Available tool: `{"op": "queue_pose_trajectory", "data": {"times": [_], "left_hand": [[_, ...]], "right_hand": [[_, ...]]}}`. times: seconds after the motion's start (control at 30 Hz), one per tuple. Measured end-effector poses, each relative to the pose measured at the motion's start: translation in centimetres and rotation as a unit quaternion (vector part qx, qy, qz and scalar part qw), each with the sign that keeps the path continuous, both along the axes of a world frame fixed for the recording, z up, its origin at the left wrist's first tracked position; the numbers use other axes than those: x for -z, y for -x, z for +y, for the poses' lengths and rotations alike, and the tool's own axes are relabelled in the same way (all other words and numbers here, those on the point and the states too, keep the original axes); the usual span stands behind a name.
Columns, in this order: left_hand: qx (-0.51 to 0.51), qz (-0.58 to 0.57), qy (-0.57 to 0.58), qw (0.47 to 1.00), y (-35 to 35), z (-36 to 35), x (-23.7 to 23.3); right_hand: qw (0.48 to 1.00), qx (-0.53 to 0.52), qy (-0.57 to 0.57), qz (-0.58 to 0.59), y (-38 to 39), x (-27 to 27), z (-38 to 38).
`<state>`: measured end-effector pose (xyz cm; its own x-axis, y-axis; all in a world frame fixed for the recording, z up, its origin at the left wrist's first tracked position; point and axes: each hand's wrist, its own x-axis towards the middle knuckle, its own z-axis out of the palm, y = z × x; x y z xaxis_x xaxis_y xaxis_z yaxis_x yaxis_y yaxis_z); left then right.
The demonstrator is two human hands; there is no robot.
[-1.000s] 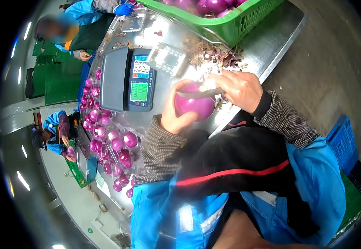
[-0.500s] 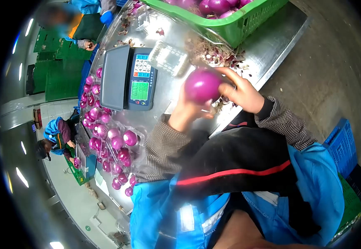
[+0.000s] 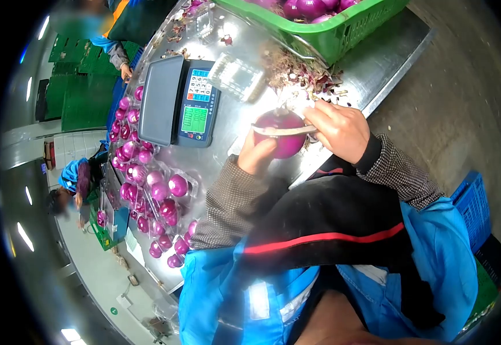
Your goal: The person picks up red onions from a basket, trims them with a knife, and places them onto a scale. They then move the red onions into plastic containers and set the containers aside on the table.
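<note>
Shiny metal counter, papery peelings, left hand cupping glossy round purple onion, right hand, fingers clenched on slim knife (crossing the onion)

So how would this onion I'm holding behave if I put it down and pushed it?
The onion would probably roll, since its sides look round. Its smooth-looking surface suggests it may be slippery. It shows no visible sagging, so it is likely firm.

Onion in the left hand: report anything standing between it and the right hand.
Only the knife: gripped in the right hand, it crosses in front of the onion. Nothing else visible stands between them.
</note>
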<state>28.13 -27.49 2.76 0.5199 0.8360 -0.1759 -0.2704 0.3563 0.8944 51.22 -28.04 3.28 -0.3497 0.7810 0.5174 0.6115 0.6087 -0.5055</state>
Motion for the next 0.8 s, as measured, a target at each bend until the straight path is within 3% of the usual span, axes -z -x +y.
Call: {"op": "queue_pose_trajectory", "data": {"times": [0.2,0.23,0.33,0.47,0.53,0.6,0.7,0.8], "left_hand": [[0.036,0.031,0.038,0.998,0.2,-0.8,-1.3],[0.096,0.016,0.005,0.995,0.3,0.0,-1.1],[0.054,0.018,-0.035,0.998,-0.1,-0.1,-1.5],[-0.063,0.103,-0.082,0.989,-1.8,-0.4,-1.7],[-0.117,0.271,-0.243,0.924,-2.6,-0.2,-1.6],[-0.177,0.286,-0.227,0.914,-3.5,-0.3,-1.3],[-0.236,0.45,-0.409,0.758,-4.4,0.0,-1.2],[-0.272,0.506,-0.449,0.685,-5.0,-0.1,-1.2]], "right_hand": [[0.997,-0.018,-0.037,-0.065,0.1,0.6,1.0],[0.999,-0.01,-0.022,-0.046,-0.1,1.3,0.9],[1.0,0.011,0.013,-0.004,-1.3,2.5,0.7],[0.995,0.048,0.077,0.04,-0.8,2.1,-0.6],[0.99,0.076,0.098,0.064,-0.1,1.8,-0.8],[0.987,0.105,0.112,0.04,0.3,2.0,-0.9],[0.981,0.143,0.13,0.025,1.0,1.8,-0.5],[0.976,0.162,0.146,0.03,1.4,2.6,-0.6]]}}
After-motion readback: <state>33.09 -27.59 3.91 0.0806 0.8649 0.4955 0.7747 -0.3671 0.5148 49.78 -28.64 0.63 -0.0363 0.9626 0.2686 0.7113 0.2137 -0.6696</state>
